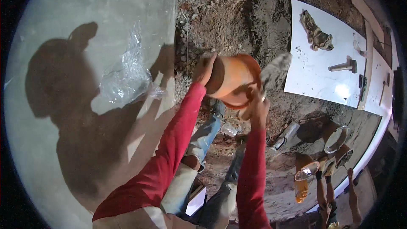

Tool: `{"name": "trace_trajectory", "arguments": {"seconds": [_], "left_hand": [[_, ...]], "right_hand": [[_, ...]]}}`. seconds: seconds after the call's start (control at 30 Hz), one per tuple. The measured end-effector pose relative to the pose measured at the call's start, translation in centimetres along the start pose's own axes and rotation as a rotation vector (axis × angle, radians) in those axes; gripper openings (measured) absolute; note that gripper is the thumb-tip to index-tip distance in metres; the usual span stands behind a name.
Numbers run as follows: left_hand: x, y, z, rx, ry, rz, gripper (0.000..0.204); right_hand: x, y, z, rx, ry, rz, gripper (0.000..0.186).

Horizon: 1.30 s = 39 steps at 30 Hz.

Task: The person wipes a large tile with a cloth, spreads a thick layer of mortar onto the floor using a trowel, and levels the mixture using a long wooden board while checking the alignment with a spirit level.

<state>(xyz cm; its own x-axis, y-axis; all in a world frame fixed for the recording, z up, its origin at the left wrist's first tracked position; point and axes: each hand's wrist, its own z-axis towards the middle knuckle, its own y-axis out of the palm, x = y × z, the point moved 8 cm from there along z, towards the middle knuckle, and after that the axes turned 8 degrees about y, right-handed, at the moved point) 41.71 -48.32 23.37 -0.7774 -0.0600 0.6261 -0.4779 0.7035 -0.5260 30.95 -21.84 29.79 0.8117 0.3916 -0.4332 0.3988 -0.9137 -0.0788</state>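
Between my hands an orange bucket (pixel 235 76) is tipped on its side, its mouth facing right over the soil. My left hand (pixel 205 70) presses against its base end, fingers up along the side. At the near edge of the rim, my right hand (pixel 257 107) is closed on the bucket. A grey, wet-looking mass (pixel 276 71) shows just beyond the mouth; whether it is in the air or on the ground I cannot tell. The bucket's base is smeared by motion, and its inside is hidden from me.
A white board (pixel 307 76) at right bears a dirty crumpled cloth (pixel 316 34) and a hammer (pixel 345 66). Several buckets (pixel 307 171) stand lower right beside another person's arms (pixel 324 199). Clear plastic wrap (pixel 127 78) lies on the concrete (pixel 140 0) at left.
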Motion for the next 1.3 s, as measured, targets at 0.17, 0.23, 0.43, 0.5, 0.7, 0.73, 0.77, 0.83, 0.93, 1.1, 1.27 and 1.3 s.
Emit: {"name": "trace_trajectory", "arguments": {"seconds": [0.17, 0.23, 0.43, 0.5, 0.7, 0.73, 0.77, 0.83, 0.93, 1.1, 1.27, 1.3], "left_hand": [[11.5, -4.7, -6.6, 0.187, 0.473, 0.028, 0.064], [15.0, -5.2, -7.8, 0.187, 0.539, 0.034, 0.06], [10.8, -5.6, -10.1, -0.013, 0.263, -0.264, 0.054], [7.5, -4.4, -10.2, 0.005, 0.212, -0.354, 0.05], [-3.1, 5.3, -18.1, -0.573, 0.214, -0.019, 0.061], [-3.8, 6.1, -19.9, -0.579, 0.337, 0.163, 0.058], [-5.0, 6.2, -21.8, -0.614, 0.382, 0.284, 0.056], [-7.5, 7.3, -26.3, -0.728, 0.281, 0.38, 0.049], [-8.2, 6.8, -32.3, -0.658, 0.221, 0.443, 0.053], [-8.4, 2.9, -39.3, -0.573, 0.263, 0.675, 0.067], [-13.5, -3.8, -43.6, -0.59, 0.012, 0.303, 0.069], [-14.1, -5.2, -44.2, -0.549, 0.001, 0.314, 0.069]], "right_hand": [[0.7, 0.1, 3.1, 0.014, -0.116, 0.4, 0.042], [-0.6, -0.7, 1.6, 0.005, -0.309, 0.453, 0.041], [-0.8, -4.3, -2.4, 0.168, -0.252, 0.261, 0.038], [2.6, -7.8, -6.1, 0.131, -0.138, 0.334, 0.035], [14.3, -21.1, -18.8, 0.319, -0.046, 0.108, 0.038], [16.6, -22.9, -20.1, 0.311, -0.012, 0.115, 0.039], [19.0, -23.9, -21.1, 0.294, 0.04, 0.109, 0.041], [24.6, -27.0, -21.0, 0.309, 0.13, 0.149, 0.046], [32.5, -32.7, -19.7, 0.546, -0.014, 0.117, 0.045], [46.8, -43.5, -18.4, 1.02, 0.138, -0.276, 0.047], [48.2, -49.1, -19.5, 1.109, -0.014, -0.436, 0.035], [46.7, -49.4, -19.9, 1.178, -0.025, -0.493, 0.033]]}}
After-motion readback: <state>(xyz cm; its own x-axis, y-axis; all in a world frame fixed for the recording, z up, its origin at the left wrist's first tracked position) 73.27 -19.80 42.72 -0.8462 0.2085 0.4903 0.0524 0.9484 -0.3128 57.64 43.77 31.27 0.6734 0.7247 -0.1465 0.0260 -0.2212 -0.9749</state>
